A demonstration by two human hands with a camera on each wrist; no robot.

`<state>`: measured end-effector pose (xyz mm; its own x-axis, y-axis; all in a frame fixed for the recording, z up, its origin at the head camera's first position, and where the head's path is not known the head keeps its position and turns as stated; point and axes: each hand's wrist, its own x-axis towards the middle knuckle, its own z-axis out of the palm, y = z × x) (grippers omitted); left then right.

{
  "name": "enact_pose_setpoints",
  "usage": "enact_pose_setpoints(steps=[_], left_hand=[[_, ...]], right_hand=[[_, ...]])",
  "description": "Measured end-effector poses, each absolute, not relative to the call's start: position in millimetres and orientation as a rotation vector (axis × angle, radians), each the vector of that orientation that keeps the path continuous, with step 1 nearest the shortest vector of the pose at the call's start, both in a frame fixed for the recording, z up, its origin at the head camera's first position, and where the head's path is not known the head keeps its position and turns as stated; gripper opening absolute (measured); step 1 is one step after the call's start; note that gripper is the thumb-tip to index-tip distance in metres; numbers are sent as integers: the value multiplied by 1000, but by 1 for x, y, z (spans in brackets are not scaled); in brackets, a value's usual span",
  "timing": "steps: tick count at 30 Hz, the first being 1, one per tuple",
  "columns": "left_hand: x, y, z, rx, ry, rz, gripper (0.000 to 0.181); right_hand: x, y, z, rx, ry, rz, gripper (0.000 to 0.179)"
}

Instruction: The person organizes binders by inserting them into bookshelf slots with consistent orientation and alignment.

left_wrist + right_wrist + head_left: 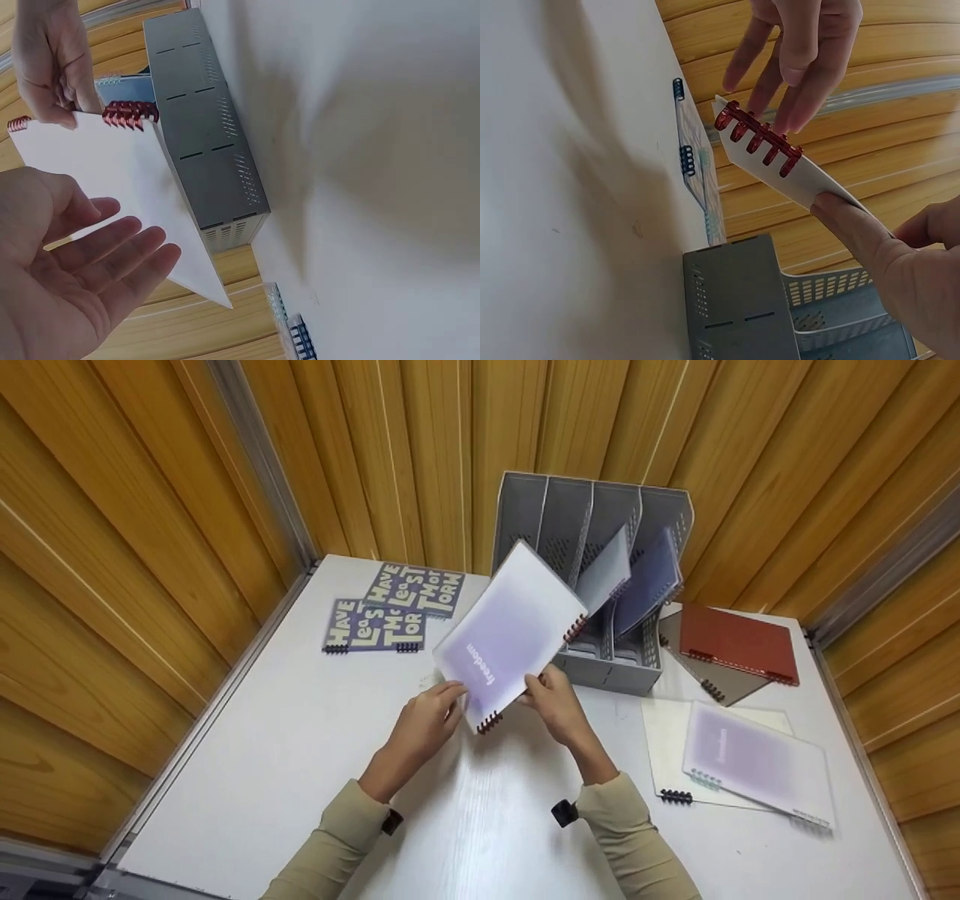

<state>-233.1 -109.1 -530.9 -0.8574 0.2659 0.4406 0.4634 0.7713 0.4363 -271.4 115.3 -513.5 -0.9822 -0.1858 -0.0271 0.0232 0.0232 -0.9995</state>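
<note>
A purple-and-white notebook with "freedom" on its cover is held tilted in front of the grey file rack. Its dark red ring binding runs along the edge nearest the right hand. My right hand pinches that edge between the two sets of rings, thumb on one face and fingers on the other. My left hand is at the notebook's lower corner; its fingers are loosely extended in the left wrist view and overlap the white page side there. Two notebooks, one pale and one blue, stand in the rack's right-hand compartments.
Two patterned notebooks with large lettering overlap at the table's back left. On the right lie a red notebook over a grey-brown one, and another purple notebook over a cream one. Wood-panelled walls enclose the white table.
</note>
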Motion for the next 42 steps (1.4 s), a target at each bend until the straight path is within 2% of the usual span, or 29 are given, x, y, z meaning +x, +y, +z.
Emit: enact_pose_setpoints(steps=[11,16,29,35,42], left_hand=[[-276,-101,-527,-504,-2479,-897,26],[-296,-95,-526,-488,-2466,-950,24],[-342,-77,-524,-358,-2549,-1014,18],[-359,-70,-527,-233,-2693,-1071,25],[-383,-65,-540,-58,-2765,-1127,33]], right_hand=[[-275,155,-518,-117,2229,-2031,38],[-274,173,-513,-57,2268,-1987,34],[-270,193,-495,-96,2237,-2047,38],[-267,201,-484,-121,2259,-2052,42],[-265,209,-470,-68,2330,-2039,34]])
